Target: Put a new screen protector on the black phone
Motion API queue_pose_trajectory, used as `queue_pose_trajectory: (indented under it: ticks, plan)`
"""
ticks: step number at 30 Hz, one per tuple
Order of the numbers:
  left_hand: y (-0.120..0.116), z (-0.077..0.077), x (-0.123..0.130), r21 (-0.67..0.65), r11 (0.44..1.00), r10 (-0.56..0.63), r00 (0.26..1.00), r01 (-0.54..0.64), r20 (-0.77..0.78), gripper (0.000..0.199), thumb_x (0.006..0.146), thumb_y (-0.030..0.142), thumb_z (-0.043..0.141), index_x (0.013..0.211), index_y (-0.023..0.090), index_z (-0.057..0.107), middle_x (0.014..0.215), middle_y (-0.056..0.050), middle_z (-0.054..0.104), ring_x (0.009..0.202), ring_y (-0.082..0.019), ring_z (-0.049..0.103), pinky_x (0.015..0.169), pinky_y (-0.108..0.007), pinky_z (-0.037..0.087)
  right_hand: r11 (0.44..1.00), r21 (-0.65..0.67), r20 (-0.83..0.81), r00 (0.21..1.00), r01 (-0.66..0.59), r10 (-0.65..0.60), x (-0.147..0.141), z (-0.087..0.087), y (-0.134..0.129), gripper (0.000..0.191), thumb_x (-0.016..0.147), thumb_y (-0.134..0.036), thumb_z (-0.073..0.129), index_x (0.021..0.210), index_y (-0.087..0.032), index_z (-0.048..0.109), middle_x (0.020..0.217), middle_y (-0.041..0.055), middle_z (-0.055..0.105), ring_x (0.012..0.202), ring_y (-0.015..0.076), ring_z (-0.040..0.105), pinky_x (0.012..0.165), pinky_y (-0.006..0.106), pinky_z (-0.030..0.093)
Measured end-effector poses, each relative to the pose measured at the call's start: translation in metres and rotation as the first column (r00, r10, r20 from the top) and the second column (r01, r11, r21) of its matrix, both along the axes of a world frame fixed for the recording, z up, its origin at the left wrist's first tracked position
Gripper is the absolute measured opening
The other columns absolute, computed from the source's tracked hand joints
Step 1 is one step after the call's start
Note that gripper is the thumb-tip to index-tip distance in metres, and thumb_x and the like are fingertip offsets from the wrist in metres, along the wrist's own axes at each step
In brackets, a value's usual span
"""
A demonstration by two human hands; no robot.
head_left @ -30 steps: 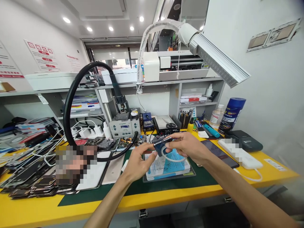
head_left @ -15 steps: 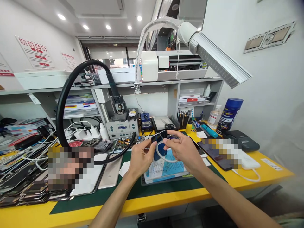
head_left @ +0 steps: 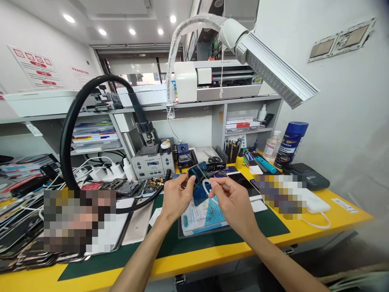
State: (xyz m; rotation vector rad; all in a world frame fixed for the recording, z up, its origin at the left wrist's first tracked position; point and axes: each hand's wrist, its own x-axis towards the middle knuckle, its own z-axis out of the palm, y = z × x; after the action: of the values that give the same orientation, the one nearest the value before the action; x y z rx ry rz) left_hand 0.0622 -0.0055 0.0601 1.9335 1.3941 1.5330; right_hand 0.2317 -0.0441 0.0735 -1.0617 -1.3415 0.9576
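Smartphone (head_left: 199, 196), white cable (head_left: 204, 186) held above bench (head_left: 170, 264), inward of its front edge.
Left hand (head_left: 178, 196) grips smartphone's side; right hand (head_left: 233, 202) pinches cable; a tug could twist smartphone loose.

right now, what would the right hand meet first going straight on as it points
Likely the dark phone in the left hand, ahead of the right hand and its white cable; depth is unclear.

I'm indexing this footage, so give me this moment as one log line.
left hand: holds tilted phone; right hand: pinches white cable; below: blue-and-white printed pad; scissors: farther back, untouched
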Motion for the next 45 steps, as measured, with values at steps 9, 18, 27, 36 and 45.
queue_pose_trajectory:
  ticks: [9,18,27,36,45]
  plan:
    - [-0.007,0.019,-0.004,0.09,0.996,0.015,0.99,-0.027,0.139,0.036,0.089,0.042,0.064,0.062,0.019,0.058,0.056,0.002,0.048,0.054,-0.012,0.047,0.05,-0.021,0.041,0.998,-0.053,-0.066,0.997,-0.035,0.031,0.006,-0.004,-0.022,0.033,0.094,-0.052,0.064,0.096,-0.018,0.063,0.072,0.0016,0.069,0.047,0.0083,0.035,0.044,0.022,0.028]
    - [-0.022,0.062,-0.004,0.27,0.948,0.088,0.955,-0.168,0.285,0.04,0.091,0.039,0.066,0.06,0.019,0.05,0.055,0.006,0.039,0.047,-0.009,0.041,0.045,-0.02,0.036,0.992,0.01,-0.12,0.985,0.125,-0.123,-0.009,-0.011,-0.054,0.027,0.095,-0.047,0.065,0.087,-0.021,0.067,0.07,0.0023,0.067,0.071,0.0183,0.063,0.061,0.026,0.046]
    - [-0.023,0.062,-0.001,0.191,0.976,0.005,0.896,-0.1,0.445,0.031,0.087,0.041,0.07,0.067,0.018,0.062,0.061,0.003,0.05,0.052,-0.01,0.045,0.047,-0.021,0.041,0.977,0.17,-0.133,0.986,0.126,-0.104,-0.011,-0.023,-0.058,0.015,0.097,-0.033,0.063,0.09,-0.021,0.068,0.067,0.0005,0.068,0.064,0.0156,0.065,0.057,0.022,0.049]
    - [-0.021,0.063,0.002,0.14,0.99,-0.051,0.843,-0.028,0.536,0.033,0.083,0.036,0.073,0.061,0.018,0.056,0.058,0.005,0.038,0.051,-0.008,0.035,0.043,-0.02,0.037,0.976,0.178,-0.164,0.982,0.126,-0.097,-0.017,-0.029,-0.063,0.012,0.097,-0.03,0.062,0.091,-0.021,0.067,0.067,0.001,0.068,0.062,0.0164,0.066,0.055,0.023,0.051]
    - [-0.02,0.061,0.002,0.131,0.991,-0.067,0.818,-0.011,0.571,0.029,0.084,0.033,0.073,0.062,0.018,0.061,0.059,0.004,0.042,0.052,-0.009,0.037,0.044,-0.021,0.037,0.983,0.14,-0.171,0.981,0.118,-0.094,-0.019,-0.031,-0.062,0.013,0.096,-0.031,0.063,0.089,-0.021,0.066,0.066,0.0019,0.067,0.061,0.0187,0.065,0.055,0.026,0.05]
